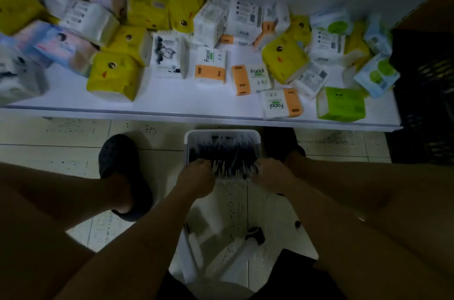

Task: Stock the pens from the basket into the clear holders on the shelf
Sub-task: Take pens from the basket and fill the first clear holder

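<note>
A white basket (222, 133) sits on the tiled floor between my feet, just below the shelf edge. It is full of dark pens (222, 152) lying lengthwise. My left hand (196, 178) is at the basket's near left side, fingers curled around a bunch of pens. My right hand (270, 175) is at the near right side and grips the same bunch, whose light tips (231, 172) stick out between the two hands. No clear holders are in view.
A white shelf (172, 100) spans the frame, covered with several tissue packs in yellow (115, 76), orange-and-white (211, 63) and green (340, 104). A dark crate (427, 93) stands at the right. My dark slippers (122, 172) flank the basket. A white stool is beneath me.
</note>
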